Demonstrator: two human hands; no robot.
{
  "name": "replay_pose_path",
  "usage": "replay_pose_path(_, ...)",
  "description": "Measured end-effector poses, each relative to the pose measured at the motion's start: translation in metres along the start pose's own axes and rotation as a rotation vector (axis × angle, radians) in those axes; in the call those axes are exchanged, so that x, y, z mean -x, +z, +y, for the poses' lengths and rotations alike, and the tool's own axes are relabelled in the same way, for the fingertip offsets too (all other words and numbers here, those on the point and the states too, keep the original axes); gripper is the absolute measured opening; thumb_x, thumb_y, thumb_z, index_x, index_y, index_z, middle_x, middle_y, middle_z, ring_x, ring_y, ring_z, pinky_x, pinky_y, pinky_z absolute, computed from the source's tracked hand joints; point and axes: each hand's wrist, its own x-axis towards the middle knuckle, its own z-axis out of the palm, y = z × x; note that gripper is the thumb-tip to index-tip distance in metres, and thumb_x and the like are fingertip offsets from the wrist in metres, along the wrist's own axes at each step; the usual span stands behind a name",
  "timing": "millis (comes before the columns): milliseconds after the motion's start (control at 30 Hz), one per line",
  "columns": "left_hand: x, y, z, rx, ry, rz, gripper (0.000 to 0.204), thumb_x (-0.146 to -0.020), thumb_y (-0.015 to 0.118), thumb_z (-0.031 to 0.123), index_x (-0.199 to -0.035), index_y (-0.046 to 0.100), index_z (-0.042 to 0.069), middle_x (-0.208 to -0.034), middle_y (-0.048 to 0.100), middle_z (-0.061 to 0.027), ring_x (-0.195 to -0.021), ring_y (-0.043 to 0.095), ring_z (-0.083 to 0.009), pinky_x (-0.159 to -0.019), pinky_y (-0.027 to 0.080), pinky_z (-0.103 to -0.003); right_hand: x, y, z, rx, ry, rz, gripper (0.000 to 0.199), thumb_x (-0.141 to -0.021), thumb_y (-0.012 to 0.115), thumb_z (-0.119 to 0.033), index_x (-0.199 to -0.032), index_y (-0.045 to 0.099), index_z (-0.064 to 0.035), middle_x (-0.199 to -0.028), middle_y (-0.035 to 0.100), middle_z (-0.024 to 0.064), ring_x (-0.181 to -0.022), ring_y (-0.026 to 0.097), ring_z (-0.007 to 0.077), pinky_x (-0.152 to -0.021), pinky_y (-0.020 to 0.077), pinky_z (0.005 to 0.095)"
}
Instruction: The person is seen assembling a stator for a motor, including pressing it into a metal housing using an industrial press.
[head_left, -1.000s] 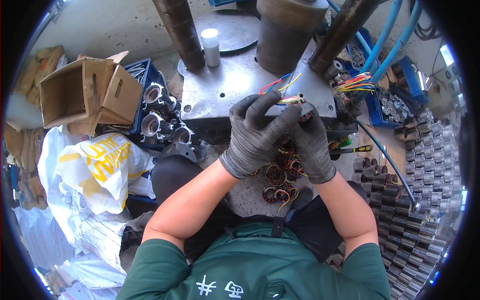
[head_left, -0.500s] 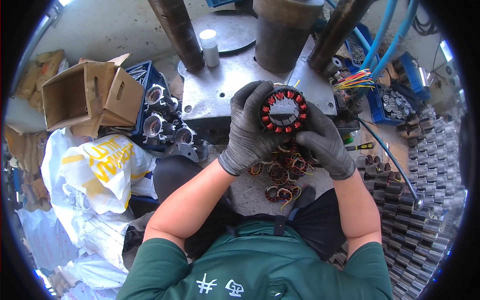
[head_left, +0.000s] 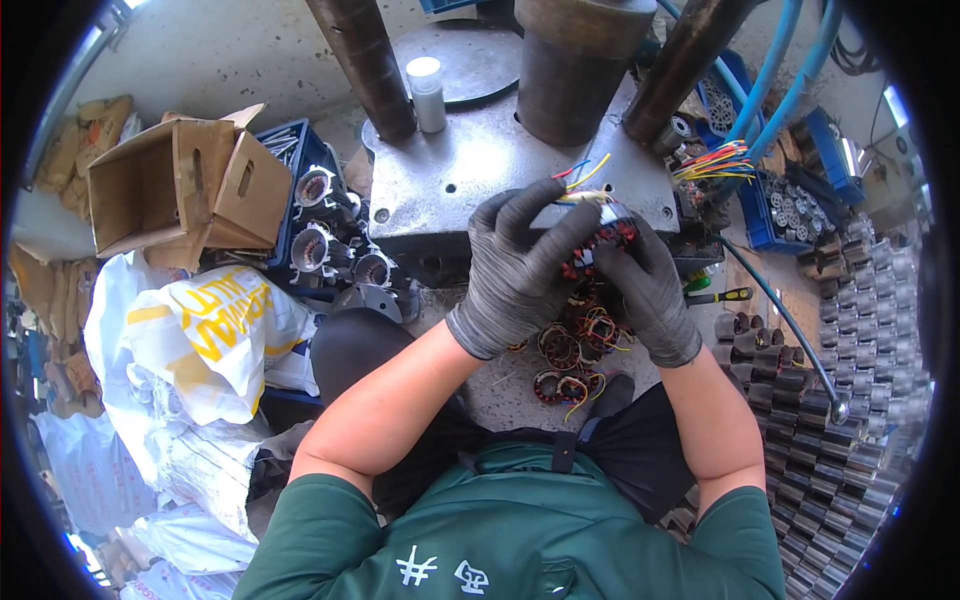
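My right hand (head_left: 645, 290), in a grey work glove, grips a motor stator (head_left: 615, 235) with red copper windings. It is tilted, so its ring face is mostly turned away and partly hidden by my fingers. Red, blue and yellow lead wires (head_left: 590, 180) stick up from its far side. Beside it, my left hand (head_left: 520, 265), gloved alike, has its fingers spread, with fingertips close to the wires; whether they touch is unclear. More wound stators (head_left: 560, 345) with coloured leads lie on the floor below my hands.
Ahead stands a press with a steel bed (head_left: 450, 180), thick columns and a white bottle (head_left: 427, 95). Left are a cardboard box (head_left: 180, 190), metal housings (head_left: 315, 250) and a white plastic bag (head_left: 200, 330). Stacked metal cylinders (head_left: 850, 400), a screwdriver (head_left: 735, 294) and a long-handled bar (head_left: 790, 330) lie right.
The stator has turned from facing me to a tilted position, bringing its wires up, and sits slightly to the right. My left hand has come off its rim, and its fingers have spread.
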Motion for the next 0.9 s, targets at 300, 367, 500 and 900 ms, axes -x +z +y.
replay_pose_path(300,0.002,-0.004,0.009,-0.025,-0.034,-0.145,0.087,-0.067,0.085,0.006,-0.15,0.064,0.022,-0.151,0.056,-0.0168,-0.132,0.056,-0.0391,-0.109,0.047,-0.052,-0.008,0.007,0.021,0.044,-0.047,0.072,0.036,-0.105,0.067,-0.01,-0.14,0.065,-0.0012,-0.122,0.074,0.0064,-0.112,0.067,0.0138,-0.1,0.0564,0.0346)
replay_pose_path(367,0.002,-0.003,0.007,0.001,-0.066,-0.145,0.094,-0.064,0.094,0.014,-0.152,0.06,0.019,-0.151,0.054,-0.0184,-0.133,0.054,-0.0401,-0.11,0.047,-0.052,-0.009,0.006,0.016,0.022,0.019,0.036,0.039,-0.105,0.068,-0.013,-0.142,0.065,-0.0008,-0.125,0.073,0.0074,-0.115,0.067,0.0146,-0.102,0.0559,0.0347)
replay_pose_path(500,0.0,0.001,-0.004,0.053,-0.143,-0.103,0.102,-0.065,0.102,0.023,-0.155,0.054,0.015,-0.151,0.05,-0.0211,-0.136,0.052,-0.0422,-0.115,0.048,-0.052,-0.009,0.003,0.002,-0.091,0.063,-0.069,0.049,-0.107,0.067,-0.027,-0.148,0.062,-0.0013,-0.128,0.072,0.0087,-0.119,0.066,0.0162,-0.107,0.054,0.0346)
replay_pose_path(900,0.001,-0.001,-0.014,0.651,-0.625,-0.068,0.125,-0.06,0.108,0.013,-0.163,0.036,0.01,-0.153,0.054,-0.0116,-0.141,0.057,-0.0259,-0.12,0.052,-0.043,-0.073,-0.041,0.043,1.252,-0.6,-0.047,0.077,-0.076,0.086,-0.028,-0.147,0.064,-0.0099,-0.149,0.062,0.0196,-0.136,0.059,0.0423,-0.116,0.0489,0.056)
